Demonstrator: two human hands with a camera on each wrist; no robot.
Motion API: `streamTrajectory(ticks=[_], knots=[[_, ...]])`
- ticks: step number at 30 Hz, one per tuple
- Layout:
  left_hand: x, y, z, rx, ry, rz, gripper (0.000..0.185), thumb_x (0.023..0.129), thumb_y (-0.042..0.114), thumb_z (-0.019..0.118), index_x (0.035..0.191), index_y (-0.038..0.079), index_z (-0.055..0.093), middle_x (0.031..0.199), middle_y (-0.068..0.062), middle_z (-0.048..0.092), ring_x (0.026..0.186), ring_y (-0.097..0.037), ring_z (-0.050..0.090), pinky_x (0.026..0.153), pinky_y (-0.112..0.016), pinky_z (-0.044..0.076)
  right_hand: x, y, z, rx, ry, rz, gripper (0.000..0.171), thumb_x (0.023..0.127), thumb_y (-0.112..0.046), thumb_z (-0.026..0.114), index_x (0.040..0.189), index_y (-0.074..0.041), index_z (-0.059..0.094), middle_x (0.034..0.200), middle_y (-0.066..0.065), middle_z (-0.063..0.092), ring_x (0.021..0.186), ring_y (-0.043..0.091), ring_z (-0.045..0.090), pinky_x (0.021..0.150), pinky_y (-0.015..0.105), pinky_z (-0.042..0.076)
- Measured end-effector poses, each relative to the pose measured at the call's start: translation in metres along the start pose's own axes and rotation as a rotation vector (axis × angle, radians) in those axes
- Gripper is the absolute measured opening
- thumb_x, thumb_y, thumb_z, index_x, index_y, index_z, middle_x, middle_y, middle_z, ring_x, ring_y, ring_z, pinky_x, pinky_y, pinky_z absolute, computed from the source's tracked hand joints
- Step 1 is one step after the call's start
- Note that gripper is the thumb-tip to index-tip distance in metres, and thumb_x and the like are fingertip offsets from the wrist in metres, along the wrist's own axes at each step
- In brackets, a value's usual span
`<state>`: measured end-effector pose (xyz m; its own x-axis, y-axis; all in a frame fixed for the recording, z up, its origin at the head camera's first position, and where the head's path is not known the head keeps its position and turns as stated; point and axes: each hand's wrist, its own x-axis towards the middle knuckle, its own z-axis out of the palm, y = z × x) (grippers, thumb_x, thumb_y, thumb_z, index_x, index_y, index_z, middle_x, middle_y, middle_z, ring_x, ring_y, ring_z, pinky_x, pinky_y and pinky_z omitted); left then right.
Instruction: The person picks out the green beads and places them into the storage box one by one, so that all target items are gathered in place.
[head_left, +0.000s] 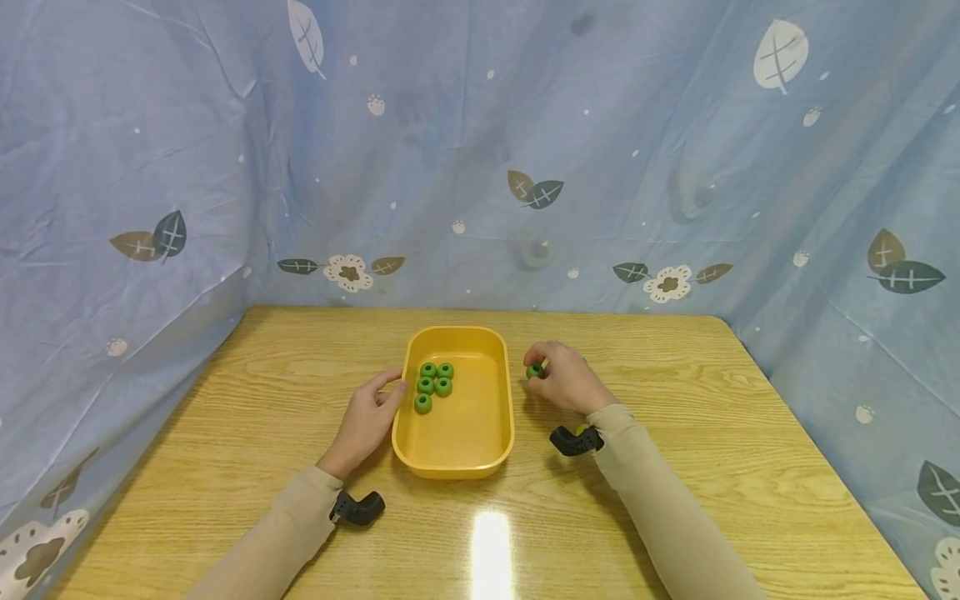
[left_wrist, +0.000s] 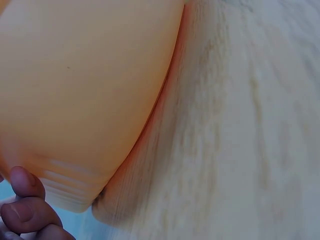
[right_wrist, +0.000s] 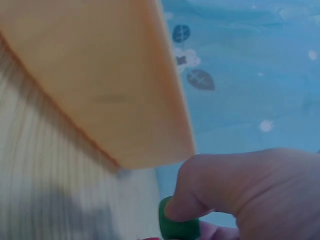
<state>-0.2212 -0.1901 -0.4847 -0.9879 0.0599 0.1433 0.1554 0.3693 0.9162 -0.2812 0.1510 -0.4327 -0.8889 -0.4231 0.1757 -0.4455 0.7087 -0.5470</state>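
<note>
A yellow plastic tray point(head_left: 457, 442) sits on the table, its outer wall filling much of both wrist views. My left hand point(head_left: 369, 417) holds the tray's left rim, the fingertips point(left_wrist: 27, 182) bent close against the wall. Several green beads point(head_left: 425, 385) with holes stand in the tray's left half, most in two short columns. Just right of the tray, my right hand point(head_left: 566, 379) pinches another green bead point(right_wrist: 177, 225) between thumb and fingers. That bead is beside the tray's outer wall.
A small yellow-green thing point(head_left: 582, 429) shows partly behind the black wrist camera point(head_left: 576, 441) on the right arm. A sliver of something red point(right_wrist: 150, 238) peeks in at the bottom of the right wrist view. Blue patterned cloth point(head_left: 450, 167) hangs behind the wooden table point(head_left: 675, 375).
</note>
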Motion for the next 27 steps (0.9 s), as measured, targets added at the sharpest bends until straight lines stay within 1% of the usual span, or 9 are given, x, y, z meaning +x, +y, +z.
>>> streamTrajectory(ticks=[6, 11, 16, 22, 27], knots=[[0.001, -0.002, -0.001, 0.002, 0.000, 0.011, 0.048, 0.111, 0.033, 0.054, 0.147, 0.002, 0.056, 0.101, -0.022, 0.078, 0.085, -0.025, 0.077, 0.071, -0.024, 0.055, -0.001, -0.011, -0.007, 0.014, 0.044, -0.005, 0.026, 0.087, -0.006, 0.073, 0.113, -0.002, 0.072, 0.105, 0.011, 0.064, 0.080, 0.020, 0.057, 0.074, 0.034, 0.051], [0.001, -0.001, -0.001, -0.012, -0.001, 0.011, 0.047, 0.111, 0.032, 0.054, 0.147, 0.001, 0.056, 0.099, -0.022, 0.078, 0.082, -0.022, 0.076, 0.069, -0.024, 0.055, -0.002, -0.019, -0.009, 0.004, 0.083, -0.041, 0.027, 0.085, -0.005, 0.072, 0.112, -0.002, 0.072, 0.103, 0.010, 0.063, 0.081, 0.020, 0.054, 0.074, 0.034, 0.048], [0.000, -0.002, 0.000, -0.017, -0.001, 0.007, 0.048, 0.111, 0.033, 0.054, 0.147, 0.002, 0.057, 0.100, -0.023, 0.078, 0.084, -0.025, 0.077, 0.070, -0.024, 0.056, -0.003, -0.029, -0.010, 0.000, 0.129, -0.082, 0.026, 0.082, -0.002, 0.071, 0.108, -0.003, 0.072, 0.100, 0.009, 0.064, 0.082, 0.020, 0.056, 0.075, 0.034, 0.050], [0.000, -0.001, 0.000, -0.010, 0.000, 0.005, 0.048, 0.111, 0.033, 0.054, 0.147, 0.001, 0.056, 0.100, -0.023, 0.078, 0.085, -0.026, 0.077, 0.071, -0.024, 0.056, -0.006, -0.043, -0.012, 0.018, 0.157, -0.120, 0.021, 0.087, -0.003, 0.073, 0.107, -0.006, 0.072, 0.101, 0.007, 0.064, 0.081, 0.018, 0.058, 0.075, 0.033, 0.050], [0.000, 0.000, -0.001, 0.005, -0.003, 0.008, 0.049, 0.111, 0.034, 0.054, 0.147, 0.002, 0.055, 0.101, -0.022, 0.078, 0.086, -0.026, 0.077, 0.071, -0.024, 0.055, -0.009, -0.054, -0.010, 0.048, 0.157, -0.162, 0.020, 0.089, -0.003, 0.072, 0.109, -0.008, 0.071, 0.104, 0.007, 0.063, 0.080, 0.024, 0.060, 0.073, 0.033, 0.050]])
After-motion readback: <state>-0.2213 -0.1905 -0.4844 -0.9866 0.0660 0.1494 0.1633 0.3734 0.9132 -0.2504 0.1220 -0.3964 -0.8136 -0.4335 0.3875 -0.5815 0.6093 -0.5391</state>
